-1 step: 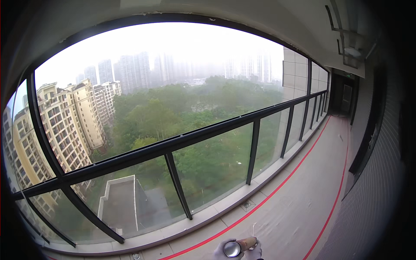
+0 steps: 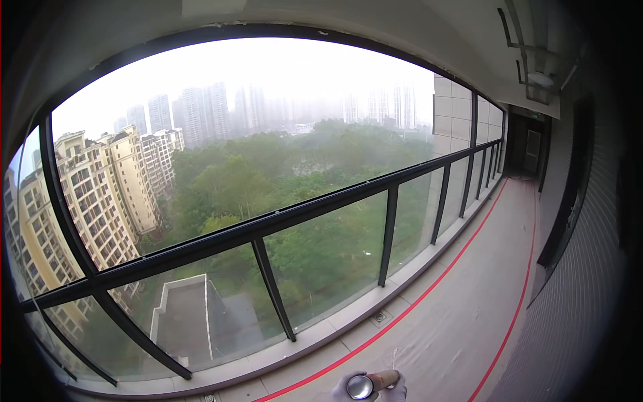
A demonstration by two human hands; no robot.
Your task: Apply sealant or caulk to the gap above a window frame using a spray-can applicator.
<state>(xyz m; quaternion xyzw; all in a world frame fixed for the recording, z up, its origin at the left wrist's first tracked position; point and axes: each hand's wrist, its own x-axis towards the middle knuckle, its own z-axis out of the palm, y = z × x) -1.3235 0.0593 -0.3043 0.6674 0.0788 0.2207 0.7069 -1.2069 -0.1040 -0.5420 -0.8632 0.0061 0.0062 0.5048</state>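
At the lower edge I hold a sealant cartridge, a tan tube with a round silvery end facing me. A thin white nozzle sticks up at its far end. My left hand, in a pale glove, is closed around the silvery end. Also in a pale glove, my right hand grips the tube's far end from the right. The lower part of both hands is cut off by the picture's edge.
A dark metal railing with glass panels runs along the left above a pale ledge. Two red lines stretch along the pale floor, which has a floor drain. A ribbed grey wall and doorway stand right.
The view has shifted very slightly. Both hands keep their hold on the cartridge.
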